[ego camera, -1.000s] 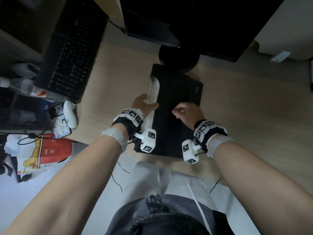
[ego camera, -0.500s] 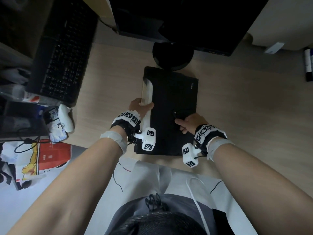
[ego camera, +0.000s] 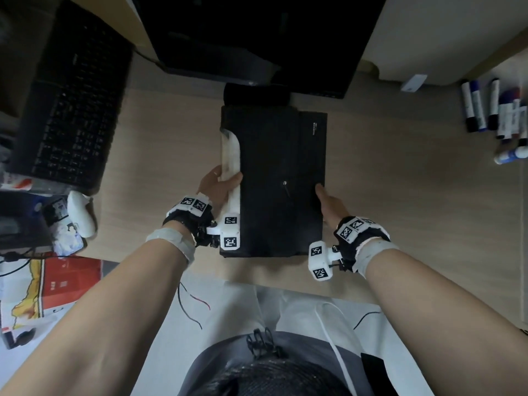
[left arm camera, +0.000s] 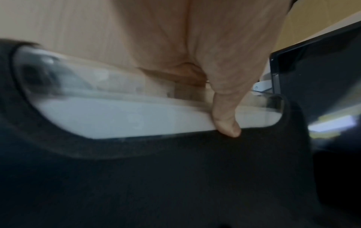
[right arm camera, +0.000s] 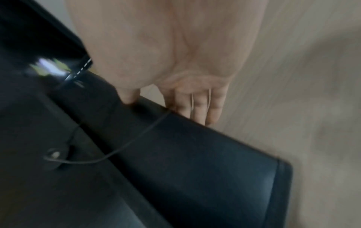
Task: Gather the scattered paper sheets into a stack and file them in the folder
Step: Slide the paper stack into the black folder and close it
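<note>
My left hand grips the black folder at its paper-filled edge; my right hand pinches the opposite edge. Filing looks finished; next, fasten its string.

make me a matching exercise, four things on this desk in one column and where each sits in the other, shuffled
Things:
1. folder
2. keyboard
3. markers
4. mouse

Places:
A. far right of the desk
B. middle of the desk, between both hands
C. far left, at the back
D. left, just nearer the person than the keyboard

Pairs: 1-B, 2-C, 3-A, 4-D
</note>
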A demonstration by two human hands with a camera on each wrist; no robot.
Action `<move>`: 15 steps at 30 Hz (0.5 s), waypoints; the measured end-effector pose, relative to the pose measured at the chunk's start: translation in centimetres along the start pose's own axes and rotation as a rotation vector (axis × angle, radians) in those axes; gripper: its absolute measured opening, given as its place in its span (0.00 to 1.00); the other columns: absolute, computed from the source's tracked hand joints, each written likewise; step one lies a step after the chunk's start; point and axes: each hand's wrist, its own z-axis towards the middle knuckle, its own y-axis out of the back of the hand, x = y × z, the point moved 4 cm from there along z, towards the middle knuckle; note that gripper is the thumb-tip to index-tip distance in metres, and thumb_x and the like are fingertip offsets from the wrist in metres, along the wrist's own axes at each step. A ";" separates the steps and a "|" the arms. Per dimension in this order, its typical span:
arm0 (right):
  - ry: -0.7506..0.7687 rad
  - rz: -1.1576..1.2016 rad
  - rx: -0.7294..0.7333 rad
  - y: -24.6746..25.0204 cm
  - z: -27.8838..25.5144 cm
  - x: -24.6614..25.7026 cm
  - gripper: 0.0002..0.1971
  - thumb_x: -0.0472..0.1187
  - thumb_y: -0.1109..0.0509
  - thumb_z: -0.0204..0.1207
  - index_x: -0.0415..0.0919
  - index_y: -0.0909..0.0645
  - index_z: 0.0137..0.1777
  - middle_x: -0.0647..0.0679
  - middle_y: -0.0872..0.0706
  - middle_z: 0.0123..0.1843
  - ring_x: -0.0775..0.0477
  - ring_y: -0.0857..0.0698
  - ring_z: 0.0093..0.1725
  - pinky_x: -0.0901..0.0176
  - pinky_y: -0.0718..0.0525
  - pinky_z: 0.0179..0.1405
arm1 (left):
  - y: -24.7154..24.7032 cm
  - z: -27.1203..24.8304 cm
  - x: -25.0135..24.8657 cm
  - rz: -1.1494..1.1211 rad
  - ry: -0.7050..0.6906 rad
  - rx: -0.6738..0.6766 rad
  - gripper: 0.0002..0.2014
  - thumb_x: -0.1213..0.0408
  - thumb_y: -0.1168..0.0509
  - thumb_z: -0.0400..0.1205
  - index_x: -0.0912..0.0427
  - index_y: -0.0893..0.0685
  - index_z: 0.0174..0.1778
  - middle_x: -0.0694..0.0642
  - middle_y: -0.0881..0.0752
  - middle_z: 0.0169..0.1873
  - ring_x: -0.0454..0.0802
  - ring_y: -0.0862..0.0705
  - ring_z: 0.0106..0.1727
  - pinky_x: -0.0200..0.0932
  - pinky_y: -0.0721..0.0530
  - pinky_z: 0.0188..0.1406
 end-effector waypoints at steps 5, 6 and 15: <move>0.150 0.085 -0.025 4.2 -1.8 1.6 0.35 0.66 0.42 0.80 0.30 0.16 0.57 0.36 0.11 0.54 0.37 0.13 0.54 0.46 0.17 0.62 | -3.3 -0.7 -3.3 0.064 -0.081 -0.017 0.29 0.37 0.25 0.65 0.48 0.17 0.59 0.54 0.10 0.51 0.57 0.12 0.50 0.57 0.15 0.59; 0.140 0.067 -0.018 5.0 -2.0 1.6 0.33 0.65 0.41 0.80 0.32 0.16 0.57 0.37 0.11 0.53 0.38 0.13 0.52 0.45 0.17 0.62 | -4.1 -0.6 -3.9 0.122 -0.094 -0.018 0.31 0.36 0.27 0.66 0.48 0.18 0.62 0.54 0.11 0.54 0.58 0.13 0.55 0.59 0.17 0.63; -0.124 0.013 -0.198 11.6 3.9 -7.2 0.53 0.80 0.44 0.54 0.39 0.22 0.70 0.39 0.16 0.65 0.34 0.17 0.62 0.38 0.22 0.68 | -14.4 1.6 -4.0 0.410 0.028 0.240 0.47 0.34 0.27 0.63 0.52 0.30 0.76 0.61 0.19 0.68 0.64 0.18 0.64 0.62 0.21 0.68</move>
